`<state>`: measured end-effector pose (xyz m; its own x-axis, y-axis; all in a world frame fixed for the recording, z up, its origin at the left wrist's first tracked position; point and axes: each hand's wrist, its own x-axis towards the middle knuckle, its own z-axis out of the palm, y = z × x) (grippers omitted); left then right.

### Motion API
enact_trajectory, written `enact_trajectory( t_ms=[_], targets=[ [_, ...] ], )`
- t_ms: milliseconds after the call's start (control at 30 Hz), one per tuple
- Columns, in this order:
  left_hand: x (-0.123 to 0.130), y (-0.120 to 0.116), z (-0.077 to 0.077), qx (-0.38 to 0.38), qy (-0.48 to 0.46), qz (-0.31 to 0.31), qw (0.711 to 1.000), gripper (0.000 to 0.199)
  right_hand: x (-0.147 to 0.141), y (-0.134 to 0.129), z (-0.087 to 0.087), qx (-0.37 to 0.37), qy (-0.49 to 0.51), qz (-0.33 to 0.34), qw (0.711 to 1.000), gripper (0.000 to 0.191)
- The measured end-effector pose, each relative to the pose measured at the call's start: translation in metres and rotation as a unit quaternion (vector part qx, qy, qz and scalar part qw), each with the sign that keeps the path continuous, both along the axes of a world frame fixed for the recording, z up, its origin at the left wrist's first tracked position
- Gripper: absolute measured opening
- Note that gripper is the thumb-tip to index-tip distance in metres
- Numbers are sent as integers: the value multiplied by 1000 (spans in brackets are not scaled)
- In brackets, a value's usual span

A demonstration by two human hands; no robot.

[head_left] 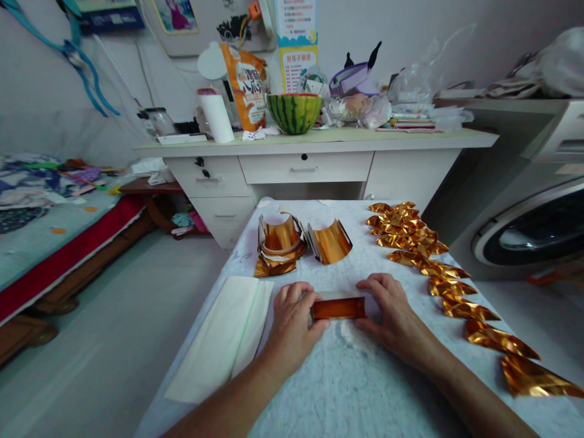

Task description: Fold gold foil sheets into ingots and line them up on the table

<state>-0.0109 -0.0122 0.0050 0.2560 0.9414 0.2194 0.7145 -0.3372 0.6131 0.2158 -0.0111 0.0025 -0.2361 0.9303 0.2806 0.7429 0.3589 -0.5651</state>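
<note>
A small copper-gold foil piece (339, 308), rolled or folded with a pale back edge, lies on the cloth-covered table between my hands. My left hand (294, 319) grips its left end, thumb in front and fingers behind. At its right end is my right hand (385, 310), fingers curved around that side. Beyond them stand a curled stack of gold foil sheets (279, 243) and a smaller curled stack (331, 242). Folded gold foil shapes (449, 286) run in a line down the table's right side. White folded paper (221, 334) lies left of my left hand.
Behind the table (365, 389) is a white desk (305, 143) bearing a half watermelon (294, 114), an orange pouch (246, 85) and a paper roll (216, 117). A washing machine (524, 182) stands at the right, a bed (55, 243) at the left.
</note>
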Motion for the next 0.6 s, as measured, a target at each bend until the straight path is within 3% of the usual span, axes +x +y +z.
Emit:
enact_trajectory(
  t_ms=[200, 367, 433, 600],
  targets=[
    [-1, -1, 2, -4, -26, -25, 999, 17, -1, 2, 3, -52, -5, 24, 998, 11],
    [-2, 0, 10, -34, -130, -53, 989, 3, 2, 1, 8, -49, 75, 50, 995, 7],
    [-3, 0, 13, -57, -176, -62, 981, 6, 2, -1, 12, -53, 111, 60, 991, 12],
    [-4, -3, 15, -110, -242, -49, 963, 14, -2, -7, 18, -152, 203, 63, 965, 22]
  ],
)
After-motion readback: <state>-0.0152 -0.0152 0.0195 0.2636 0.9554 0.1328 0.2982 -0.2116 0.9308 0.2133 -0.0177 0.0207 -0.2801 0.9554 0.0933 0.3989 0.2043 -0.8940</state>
